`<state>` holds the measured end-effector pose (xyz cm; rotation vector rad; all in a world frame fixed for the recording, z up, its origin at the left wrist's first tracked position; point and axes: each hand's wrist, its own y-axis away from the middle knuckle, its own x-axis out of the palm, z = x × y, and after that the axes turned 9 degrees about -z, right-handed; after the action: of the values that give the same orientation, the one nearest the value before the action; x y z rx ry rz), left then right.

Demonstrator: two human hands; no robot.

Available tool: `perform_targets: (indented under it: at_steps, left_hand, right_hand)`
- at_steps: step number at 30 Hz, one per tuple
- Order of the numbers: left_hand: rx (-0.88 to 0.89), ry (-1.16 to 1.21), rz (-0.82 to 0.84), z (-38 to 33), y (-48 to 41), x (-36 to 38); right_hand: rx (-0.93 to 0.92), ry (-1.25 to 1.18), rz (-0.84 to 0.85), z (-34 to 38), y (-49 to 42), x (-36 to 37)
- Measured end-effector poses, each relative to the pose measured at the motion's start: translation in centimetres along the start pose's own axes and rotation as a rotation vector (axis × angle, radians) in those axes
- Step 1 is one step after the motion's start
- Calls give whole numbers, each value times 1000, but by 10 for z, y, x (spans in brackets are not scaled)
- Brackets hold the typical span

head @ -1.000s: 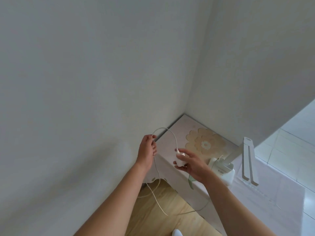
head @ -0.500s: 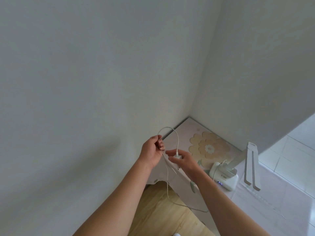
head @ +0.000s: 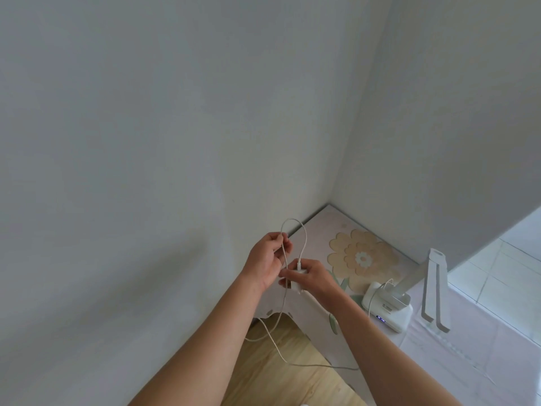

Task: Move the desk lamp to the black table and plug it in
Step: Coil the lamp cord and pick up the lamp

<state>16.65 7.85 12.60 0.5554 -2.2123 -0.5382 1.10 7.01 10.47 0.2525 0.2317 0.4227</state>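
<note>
Lamp (head: 389,310) white, slim, left hand (head: 268,259) pinching its white cord (head: 305,238), right hand (head: 314,278) clutching plug (head: 297,282)

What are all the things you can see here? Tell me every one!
desk lamp: one, white, standing on the tablecloth, right side
cable: one, white, looped upward, then hanging down
plug: one, white, at the cable's end
tablecloth: one, pale pink with a beige flower, in the corner
walls: two, white, meeting behind the tablecloth
wooden floor: one, light brown, bottom
tiles: pale, far right
left hand: one, pinches the cable
right hand: one, holds the plug
</note>
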Motion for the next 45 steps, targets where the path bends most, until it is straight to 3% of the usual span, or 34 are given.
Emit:
perform_targets:
  at_steps: [5, 13, 16, 20, 27, 31, 37, 41, 45]
  left_hand:
    - [232, -526, 2, 4, -1, -12]
    - [282, -535, 89, 9, 12, -11]
    - [191, -640, 194, 20, 19, -16]
    - [91, -999, 293, 53, 29, -44]
    - [108, -1391, 205, 95, 35, -115]
    - [132, -1341, 102, 88, 35, -128]
    - [314, -888, -98, 41, 24, -79]
    - [451, -901, -32, 9, 22, -43]
    - [445, -753, 70, -13, 26, -20]
  right_hand:
    - [62, -333, -33, 7, -7, -2]
    - [67, -274, -12, 20, -11, -4]
    - [41, -400, -27, 27, -11, -8]
    - [0, -530, -68, 47, -20, -22]
    - [-152, -635, -138, 87, -34, -54]
    - [-212, -462, -169, 92, -34, -61]
    - [-128, -222, -243, 59, -29, -52]
    - [-74, -107, -307, 30, -28, -42]
    - [-26, 20, -379, 10, -29, -36]
